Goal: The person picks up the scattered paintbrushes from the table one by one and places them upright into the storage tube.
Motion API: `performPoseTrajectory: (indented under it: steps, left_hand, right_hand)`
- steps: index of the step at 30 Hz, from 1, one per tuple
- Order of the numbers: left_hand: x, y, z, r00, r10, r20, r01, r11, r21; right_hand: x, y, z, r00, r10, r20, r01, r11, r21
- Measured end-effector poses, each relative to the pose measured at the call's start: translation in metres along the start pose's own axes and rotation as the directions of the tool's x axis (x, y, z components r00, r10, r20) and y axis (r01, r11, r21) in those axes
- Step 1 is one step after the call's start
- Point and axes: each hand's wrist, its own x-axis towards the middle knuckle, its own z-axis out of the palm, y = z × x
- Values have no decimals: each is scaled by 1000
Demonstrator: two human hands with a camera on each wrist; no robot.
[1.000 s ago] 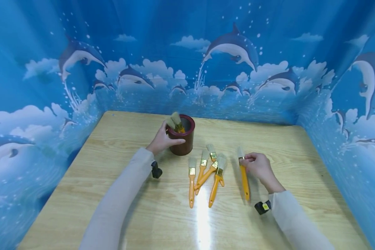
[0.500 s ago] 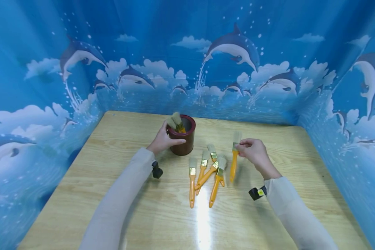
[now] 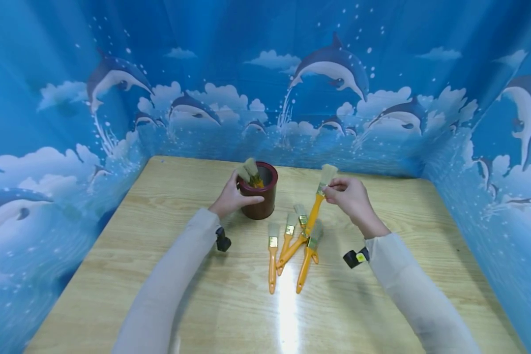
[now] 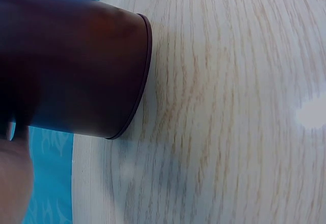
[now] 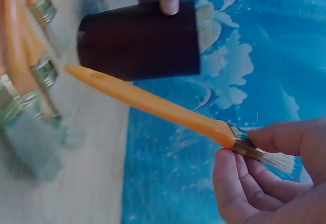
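A dark red cup [image 3: 258, 194] stands on the wooden table [image 3: 380, 275] with two brushes [image 3: 249, 172] upright in it, bristles up. My left hand [image 3: 230, 197] grips the cup's side [image 4: 71, 66]. My right hand [image 3: 349, 195] pinches an orange-handled paintbrush [image 3: 317, 199] by its metal ferrule [image 5: 244, 145], lifted off the table, handle pointing down-left toward the cup [image 5: 137, 40]. Several more orange brushes [image 3: 292, 243] lie on the table between my hands.
Blue dolphin-print curtains [image 3: 265, 88] wall the table on the left, back and right. Bare wood stretches in front of the lying brushes and to the far right. A glare spot [image 3: 287, 305] shines near the table's front.
My right hand picked the brush off the table and raised it up and left toward the cup. The left hand stayed on the cup.
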Motion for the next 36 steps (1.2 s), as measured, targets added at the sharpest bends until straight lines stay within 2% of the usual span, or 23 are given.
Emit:
performPoseTrajectory:
  steps: [9, 20, 27, 32, 36]
  left_hand:
    - [1, -1, -1, 1000, 6, 3, -6, 1000, -10]
    - [2, -2, -2, 1000, 3, 2, -3, 1000, -4]
    - [1, -1, -1, 1000, -14, 5, 14, 1000, -11]
    - [1, -1, -1, 1000, 2, 6, -2, 1000, -7]
    - [1, -2, -1, 1000, 20, 7, -20, 1000, -3]
  right_hand:
    - [6, -41, 10, 988, -134, -81, 137, 990, 41]
    - [12, -72, 36, 942, -244, -231, 270, 959, 90]
    - [15, -84, 50, 900, -308, -307, 339, 939, 51]
    - [21, -83, 63, 877, -366, -311, 382, 924, -11]
    - [25, -80, 75, 847, -437, -303, 436, 897, -72]
